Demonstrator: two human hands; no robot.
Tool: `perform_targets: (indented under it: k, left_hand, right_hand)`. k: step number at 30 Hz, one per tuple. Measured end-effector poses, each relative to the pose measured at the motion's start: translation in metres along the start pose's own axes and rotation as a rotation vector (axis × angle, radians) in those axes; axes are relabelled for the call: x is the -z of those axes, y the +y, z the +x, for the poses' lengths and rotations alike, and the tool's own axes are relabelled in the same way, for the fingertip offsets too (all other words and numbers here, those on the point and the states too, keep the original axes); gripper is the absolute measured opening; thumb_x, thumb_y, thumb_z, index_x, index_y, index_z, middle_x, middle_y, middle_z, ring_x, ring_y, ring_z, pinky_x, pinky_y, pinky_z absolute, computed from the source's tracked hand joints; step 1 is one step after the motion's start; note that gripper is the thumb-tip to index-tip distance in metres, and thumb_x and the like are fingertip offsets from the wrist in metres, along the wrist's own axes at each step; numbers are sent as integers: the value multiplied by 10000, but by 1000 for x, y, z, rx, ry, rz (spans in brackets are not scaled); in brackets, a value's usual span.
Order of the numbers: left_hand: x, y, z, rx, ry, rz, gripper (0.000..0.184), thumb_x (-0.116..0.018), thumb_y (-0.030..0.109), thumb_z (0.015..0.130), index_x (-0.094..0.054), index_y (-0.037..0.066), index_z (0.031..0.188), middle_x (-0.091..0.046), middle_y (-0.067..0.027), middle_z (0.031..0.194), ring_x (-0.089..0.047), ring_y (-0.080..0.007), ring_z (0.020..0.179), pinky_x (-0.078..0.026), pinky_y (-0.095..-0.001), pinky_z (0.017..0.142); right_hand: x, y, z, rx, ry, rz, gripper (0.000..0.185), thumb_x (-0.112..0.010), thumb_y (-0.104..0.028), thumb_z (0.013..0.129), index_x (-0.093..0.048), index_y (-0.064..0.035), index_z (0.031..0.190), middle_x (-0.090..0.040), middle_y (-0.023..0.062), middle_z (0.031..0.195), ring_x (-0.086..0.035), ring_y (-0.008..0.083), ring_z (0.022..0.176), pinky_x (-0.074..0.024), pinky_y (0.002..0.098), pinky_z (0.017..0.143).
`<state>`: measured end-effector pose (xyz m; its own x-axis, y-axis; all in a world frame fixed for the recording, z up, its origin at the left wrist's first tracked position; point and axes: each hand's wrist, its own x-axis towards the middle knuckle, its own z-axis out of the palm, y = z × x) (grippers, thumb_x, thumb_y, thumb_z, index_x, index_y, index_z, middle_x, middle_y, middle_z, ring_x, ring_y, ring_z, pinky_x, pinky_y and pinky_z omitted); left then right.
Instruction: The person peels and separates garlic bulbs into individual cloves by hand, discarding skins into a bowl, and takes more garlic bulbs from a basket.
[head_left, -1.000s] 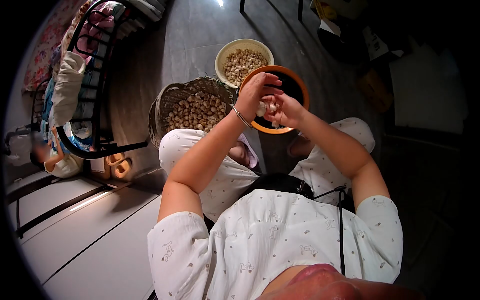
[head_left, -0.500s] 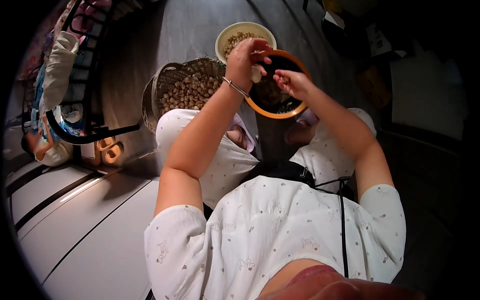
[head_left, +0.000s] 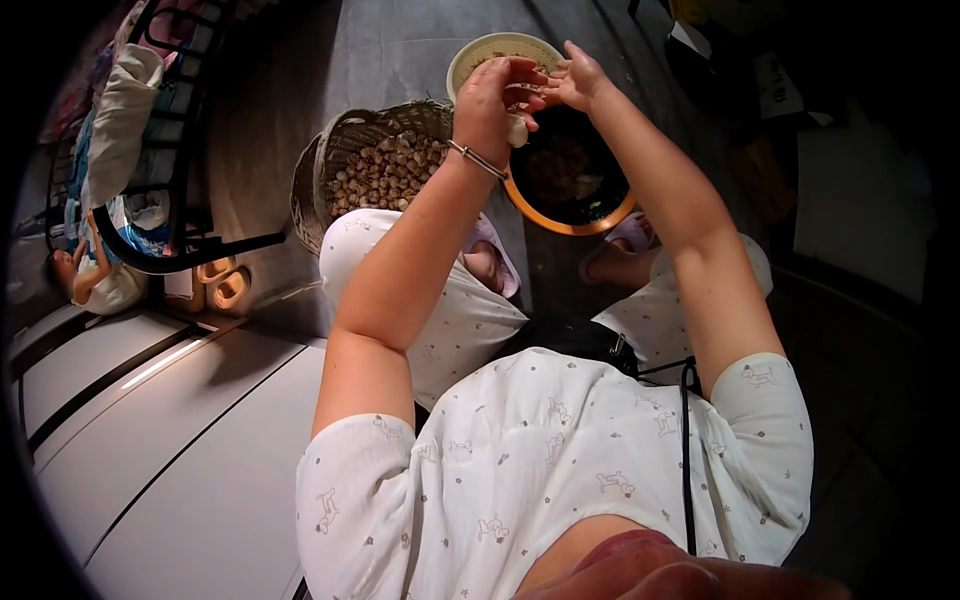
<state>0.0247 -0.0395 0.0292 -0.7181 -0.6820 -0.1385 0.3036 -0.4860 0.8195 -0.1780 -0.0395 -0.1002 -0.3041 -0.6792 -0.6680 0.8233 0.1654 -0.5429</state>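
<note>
While the left hand (head_left: 488,104), fingers curled, holds a whitish garlic piece (head_left: 517,131) by the orange-rimmed basin (head_left: 562,229), the right hand (head_left: 580,84) spreads open, apparently empty; loose pieces (head_left: 522,61) partly show in the cream bowl (head_left: 460,70), many bulbs (head_left: 385,172) remain basketed.

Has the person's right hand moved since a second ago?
Yes: the right hand went forward, from over the orange-rimmed tub to its far side, near the pale bowl.

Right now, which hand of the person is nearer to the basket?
Left. The left hand is just to the right of the basket; the right hand is farther to the right, beyond the left hand.
</note>
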Motion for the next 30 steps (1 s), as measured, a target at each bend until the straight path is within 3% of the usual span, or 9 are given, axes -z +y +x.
perform_targets:
  k: [3,5,9,14,17,20,22,27,30]
  left_hand:
    - [5,-2,2,-14,2,-1,296,-426,236,937,-567,-12,1016,-638,-131,894,-594,-161,694,-495,-240,499]
    - [6,-5,3,-11,6,-9,294,-429,236,935,-568,-13,1009,-639,-130,894,-595,-163,688,-493,-241,502]
    - [3,-2,-2,-80,0,104,307,-426,233,932,-568,-17,1040,-632,-130,905,-591,-169,722,-487,-245,523]
    - [2,-8,-6,-6,41,-62,271,-438,242,944,-562,9,1005,-631,-127,851,-597,-157,634,-507,-247,445]
    - [-7,-3,-14,41,41,-89,274,-417,224,954,-553,-8,1011,-620,-125,841,-595,-162,624,-505,-241,441]
    - [-13,1,-15,49,14,-101,280,-409,221,959,-547,-13,1024,-615,-128,851,-594,-163,635,-506,-237,450]
    - [-17,5,-17,57,40,-61,284,-400,217,964,-534,-18,1047,-610,-131,868,-591,-161,652,-508,-232,463]
    - [-13,3,-14,97,28,-104,296,-374,215,970,-515,-21,1080,-600,-135,901,-586,-160,674,-505,-222,475]
    - [-11,-2,-10,106,11,-111,312,-356,222,974,-503,-25,1097,-594,-141,918,-584,-159,678,-503,-219,479]
  right_hand:
    - [9,6,-11,115,-323,-213,613,-480,-349,931,-271,46,1352,-264,274,1393,-439,361,1198,-439,425,957]
    - [7,8,-47,119,-365,-313,491,-483,-323,933,-431,36,1263,-403,236,1335,-536,296,1097,-479,395,910]
    - [10,23,-125,-433,-848,-765,319,-501,-249,904,-615,13,1047,-651,84,1033,-623,178,923,-502,330,834]
    - [73,112,-153,-846,-1082,-1296,334,-476,-261,908,-619,-11,1078,-647,84,1028,-630,185,910,-514,296,777]
    - [127,179,-137,-797,-1049,-1625,312,-501,-238,881,-625,-50,1096,-643,127,1050,-618,252,964,-500,371,845]
    - [190,232,-107,-378,-1205,-1992,339,-496,-179,852,-589,-87,1165,-526,174,1255,-508,298,1158,-412,415,976]
    - [217,255,-94,-242,-1119,-2133,425,-471,-123,830,-517,-96,1252,-305,187,1433,-314,331,1318,-281,432,1078]
    - [249,281,-73,-162,-1263,-2164,472,-445,-155,858,-431,-126,1329,-219,174,1472,-208,358,1360,-213,456,1106]
    - [262,297,-66,-29,-1027,-1938,453,-450,-165,850,-458,-120,1301,-169,122,1495,-265,352,1334,-222,472,1095]
